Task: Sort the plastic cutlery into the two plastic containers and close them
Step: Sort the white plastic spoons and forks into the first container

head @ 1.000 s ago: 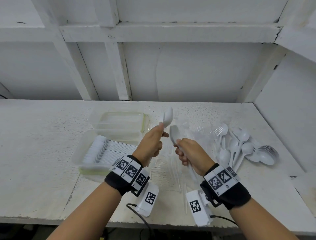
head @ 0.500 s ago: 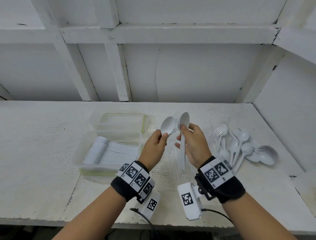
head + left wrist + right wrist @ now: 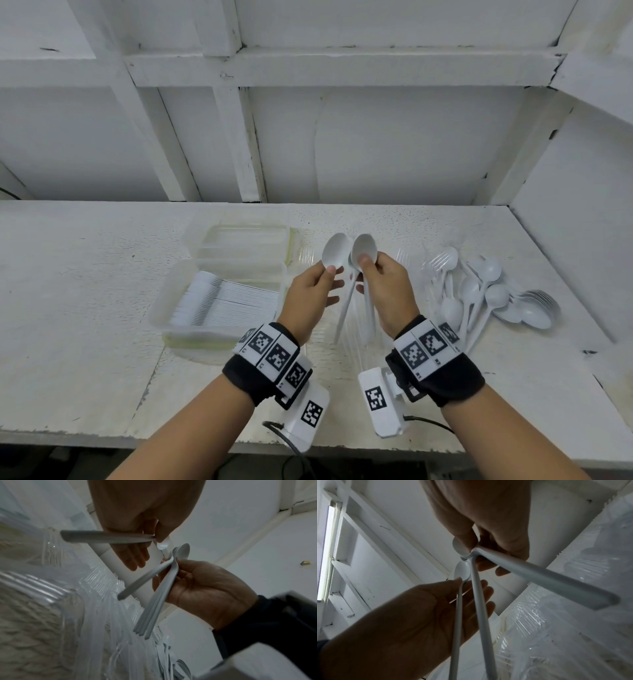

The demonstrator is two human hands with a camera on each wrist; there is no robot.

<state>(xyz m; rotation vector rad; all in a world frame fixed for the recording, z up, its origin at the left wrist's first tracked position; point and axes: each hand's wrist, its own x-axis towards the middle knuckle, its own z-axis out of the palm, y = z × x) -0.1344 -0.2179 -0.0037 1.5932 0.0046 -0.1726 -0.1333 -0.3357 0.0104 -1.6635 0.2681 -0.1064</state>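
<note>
My left hand (image 3: 331, 276) pinches one white plastic spoon (image 3: 336, 253) at its neck, bowl up. Right beside it, my right hand (image 3: 367, 271) grips a small bunch of white spoons (image 3: 365, 253), handles hanging down. In the left wrist view the bunch (image 3: 158, 599) fans out below the right hand (image 3: 205, 592). The two bowls nearly touch above the table. The near clear container (image 3: 161, 317) holds a neat row of white spoons (image 3: 226, 301). A second clear container (image 3: 289, 240) stands behind it, and I see nothing in it.
A loose pile of white spoons (image 3: 479, 291) with a fork (image 3: 442, 262) lies on the table to the right. Clear plastic forks (image 3: 102, 580) lie on the table under my hands. A white wall (image 3: 342, 144) closes the back and a side panel (image 3: 582, 222) the right.
My hands came together, and the right hand turned its spoons bowl up. The left spoon's bowl dropped to stand beside the right hand's bowls, almost touching.
</note>
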